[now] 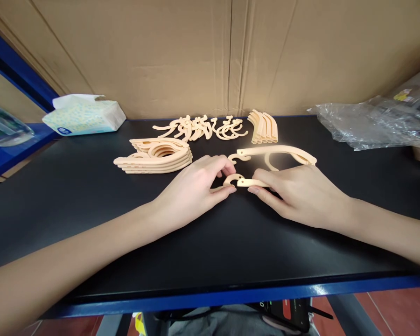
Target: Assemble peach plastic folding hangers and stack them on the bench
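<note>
Mostly, the right hand (297,191) hid the slim beige bar (249,183) it held, and the frame's edge cut off the plastic bag (357,123). The right fingers were closed on that bar, over the middle of the desk (210,247); the left hand (192,182) had thumb and fingers slightly parted, pinching a curved hook (230,178) at the bar's end. The tissue pack's (91,114) blue logo was too small to read.

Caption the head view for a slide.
Left hand pinching a cream hook, right hand holding a cream bar, over a black tabletop.
</note>
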Demonstrator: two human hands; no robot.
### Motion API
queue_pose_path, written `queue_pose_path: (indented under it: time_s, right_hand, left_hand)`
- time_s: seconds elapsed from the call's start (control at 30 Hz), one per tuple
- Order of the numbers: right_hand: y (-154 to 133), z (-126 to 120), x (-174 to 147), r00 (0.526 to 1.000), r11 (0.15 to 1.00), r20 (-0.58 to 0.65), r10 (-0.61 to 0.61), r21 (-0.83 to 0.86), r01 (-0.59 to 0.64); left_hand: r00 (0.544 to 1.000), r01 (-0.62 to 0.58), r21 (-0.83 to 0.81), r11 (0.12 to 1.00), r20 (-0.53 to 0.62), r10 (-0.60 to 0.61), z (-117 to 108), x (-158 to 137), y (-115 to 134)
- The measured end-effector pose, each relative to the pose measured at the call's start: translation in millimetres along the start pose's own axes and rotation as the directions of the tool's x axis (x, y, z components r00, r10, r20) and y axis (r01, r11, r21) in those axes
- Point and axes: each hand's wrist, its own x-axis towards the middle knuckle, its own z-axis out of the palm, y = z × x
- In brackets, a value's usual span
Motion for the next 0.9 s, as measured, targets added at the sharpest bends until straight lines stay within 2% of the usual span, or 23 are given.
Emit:
queue_pose_path:
  time_s: [0.1, 0.47, 0.7, 0.9]
  right_hand:
    - [1.5, 1.6, 0.0, 1.0, 1.0, 0.003, -0.001, 0.03, 0.001]
    - [5.8, 4.9, 0.4, 0.999, 0.999, -0.008, -0.05, 0.018, 0.05]
    - [6.2, 6.2, 0.5, 0.997, 0.997, -0.024, -0.075, 0.011, 0.076]
    - [5.9, 6.0, 0.5, 0.993, 0.994, -0.055, -0.106, 0.005, 0.107]
  left_hand:
    - [1.0, -0.01, -0.055, 0.998, -0.01, 0.009, 2.5, 0.0, 0.3]
    - [0.998, -0.044, -0.036, 0.998, 0.044, 0.045, -2.8, -0.3, 1.9]
    - [0.993, -0.061, 0.09, 0.994, 0.108, 0.051, -1.7, -0.6, 2.4]
    - [0.988, -0.086, 0.116, 0.989, 0.139, 0.07, -4.8, 0.3, 3.3]
